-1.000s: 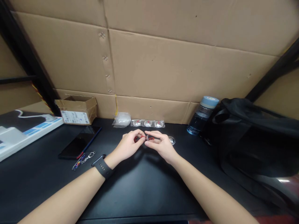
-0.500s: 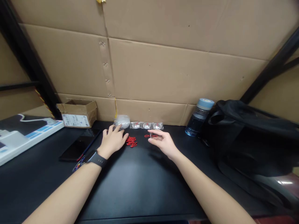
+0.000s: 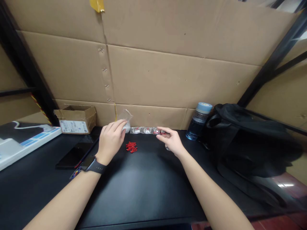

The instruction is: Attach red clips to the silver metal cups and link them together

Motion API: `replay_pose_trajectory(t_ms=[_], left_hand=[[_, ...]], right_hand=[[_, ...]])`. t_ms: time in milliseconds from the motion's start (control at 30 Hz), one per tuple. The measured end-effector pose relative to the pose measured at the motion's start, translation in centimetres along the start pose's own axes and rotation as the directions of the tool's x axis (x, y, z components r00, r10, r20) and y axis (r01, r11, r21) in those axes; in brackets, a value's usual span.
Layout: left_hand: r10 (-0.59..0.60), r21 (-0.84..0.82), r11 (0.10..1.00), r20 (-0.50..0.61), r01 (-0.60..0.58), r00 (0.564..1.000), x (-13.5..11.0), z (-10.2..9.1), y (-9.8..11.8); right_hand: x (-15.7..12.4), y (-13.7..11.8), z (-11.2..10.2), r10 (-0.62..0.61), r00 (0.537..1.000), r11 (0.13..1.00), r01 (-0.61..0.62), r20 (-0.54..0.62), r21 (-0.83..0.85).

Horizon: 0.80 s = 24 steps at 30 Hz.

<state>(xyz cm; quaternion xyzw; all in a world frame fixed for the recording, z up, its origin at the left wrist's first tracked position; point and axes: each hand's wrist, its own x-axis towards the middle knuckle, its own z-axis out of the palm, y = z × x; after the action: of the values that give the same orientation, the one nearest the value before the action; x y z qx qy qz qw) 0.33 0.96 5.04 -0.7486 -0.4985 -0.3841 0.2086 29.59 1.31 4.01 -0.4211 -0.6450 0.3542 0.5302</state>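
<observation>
My left hand point(image 3: 109, 139) is at the back of the table with its fingers closed on a clear plastic bag point(image 3: 126, 117). White contents show at the bag's lower end. My right hand point(image 3: 174, 143) pinches a small silvery piece with red cord loops point(image 3: 161, 132) between thumb and fingers, above the table; its exact kind is unclear. Behind it runs a row of round silvery pieces in clear wrappers point(image 3: 147, 130), with red marks or cord on them; the right end is partly hidden by that hand. A small heap of red cords point(image 3: 131, 147) lies between my hands.
A dark phone point(image 3: 74, 156) and an open cardboard box point(image 3: 75, 119) are at left, beside a white power strip point(image 3: 31, 143). At right stand a blue-capped water bottle point(image 3: 198, 121) and a black bag point(image 3: 251, 143). Cardboard panels point(image 3: 153, 80) wall off the back.
My left hand has closed on the plastic bag and lifted its top. My right hand, still holding the red-corded piece, has moved slightly right and back toward the row. The view has shifted slightly.
</observation>
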Motion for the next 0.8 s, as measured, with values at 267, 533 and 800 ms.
replay_pose_trajectory(t_ms=[267,533,800], left_hand=[[0.109,-0.330,0.940,0.060,-0.084,0.992,-1.3,1.8,1.8],[0.385,-0.441,0.876,0.402,-0.193,0.830,-2.4,1.8,7.2],[0.458,-0.574,0.811,0.505,-0.112,0.732,-3.0,2.6,7.1]], right_hand=[[1.0,1.2,-2.2,-0.065,0.994,0.996,0.059,-0.084,-0.071],[1.5,1.7,-2.7,-0.132,0.988,0.979,0.118,-0.076,-0.164],[1.2,-0.1,-2.6,-0.180,0.982,0.962,0.165,-0.051,-0.217]])
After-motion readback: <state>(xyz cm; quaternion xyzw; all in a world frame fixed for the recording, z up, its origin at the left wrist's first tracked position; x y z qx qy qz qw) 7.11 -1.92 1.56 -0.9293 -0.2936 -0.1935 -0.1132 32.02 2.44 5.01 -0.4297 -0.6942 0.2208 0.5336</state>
